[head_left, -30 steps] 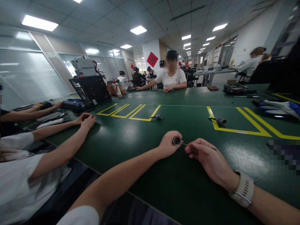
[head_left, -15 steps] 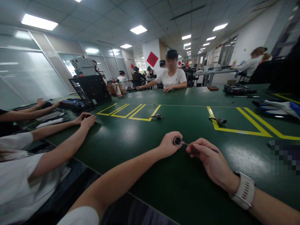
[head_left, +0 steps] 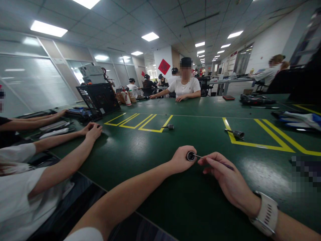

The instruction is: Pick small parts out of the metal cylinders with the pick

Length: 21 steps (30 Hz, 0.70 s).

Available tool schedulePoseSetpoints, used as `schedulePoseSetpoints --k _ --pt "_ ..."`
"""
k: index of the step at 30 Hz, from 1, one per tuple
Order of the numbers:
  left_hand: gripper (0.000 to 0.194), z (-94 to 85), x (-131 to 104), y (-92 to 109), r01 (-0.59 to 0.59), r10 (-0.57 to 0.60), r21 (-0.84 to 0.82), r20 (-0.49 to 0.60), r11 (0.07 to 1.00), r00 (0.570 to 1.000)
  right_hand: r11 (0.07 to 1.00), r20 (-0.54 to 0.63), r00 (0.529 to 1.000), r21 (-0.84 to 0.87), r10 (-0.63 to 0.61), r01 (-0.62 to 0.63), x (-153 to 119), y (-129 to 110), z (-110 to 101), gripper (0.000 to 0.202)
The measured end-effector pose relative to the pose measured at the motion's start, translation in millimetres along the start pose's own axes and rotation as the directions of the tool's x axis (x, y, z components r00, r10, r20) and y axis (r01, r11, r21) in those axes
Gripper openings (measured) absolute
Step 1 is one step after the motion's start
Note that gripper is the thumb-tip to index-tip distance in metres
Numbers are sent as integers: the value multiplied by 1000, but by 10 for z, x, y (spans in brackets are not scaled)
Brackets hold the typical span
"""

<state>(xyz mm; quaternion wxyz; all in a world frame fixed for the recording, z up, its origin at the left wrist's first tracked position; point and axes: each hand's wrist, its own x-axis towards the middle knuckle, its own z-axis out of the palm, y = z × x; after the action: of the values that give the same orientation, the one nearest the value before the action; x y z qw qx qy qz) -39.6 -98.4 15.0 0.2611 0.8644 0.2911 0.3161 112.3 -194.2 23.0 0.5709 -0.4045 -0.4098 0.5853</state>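
Observation:
My left hand [head_left: 181, 159] is wrapped round a dark round part [head_left: 190, 156] whose open metal rim faces up and to the right. In my right hand [head_left: 222, 170] a thin tool [head_left: 198, 156] with a dark handle is pinched, and its tip reaches the mouth of that part. Beyond my hands lie two similar cylindrical metal parts with thin shafts: a smaller one [head_left: 171, 127] beside the middle yellow tape, and a larger one [head_left: 238, 134] across the tape at the right.
The green table [head_left: 125, 157] carries yellow tape outlines. At the left, a person's hands [head_left: 92, 130] rest near the black machine frame [head_left: 99, 97]. Another person [head_left: 185, 83] sits across. Blue and white items [head_left: 301, 119] and a black bundle [head_left: 257, 99] lie at the right.
The whole view has shifted slightly downward. My hands keep nearly the same pose, with the tool's tip still at the part's mouth. The neighbour's hands have moved slightly.

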Motion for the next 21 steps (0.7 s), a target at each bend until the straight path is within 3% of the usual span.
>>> schedulePoseSetpoints --k 5,10,16,21 --pt "9 12 9 -28 0 0 -7 12 1000 1000 990 36 997 123 66 -70 35 -45 -27 12" --pt "9 27 4 -34 -26 26 -28 5 999 1000 987 20 998 149 57 -60 31 -28 -51 11" --pt "11 25 -11 -4 -33 33 -3 -12 999 999 997 -36 998 -59 -57 54 -22 20 -10 13" --pt "8 10 -8 14 -13 8 92 57 996 998 950 -46 988 -285 -149 130 -43 1 -8 16"
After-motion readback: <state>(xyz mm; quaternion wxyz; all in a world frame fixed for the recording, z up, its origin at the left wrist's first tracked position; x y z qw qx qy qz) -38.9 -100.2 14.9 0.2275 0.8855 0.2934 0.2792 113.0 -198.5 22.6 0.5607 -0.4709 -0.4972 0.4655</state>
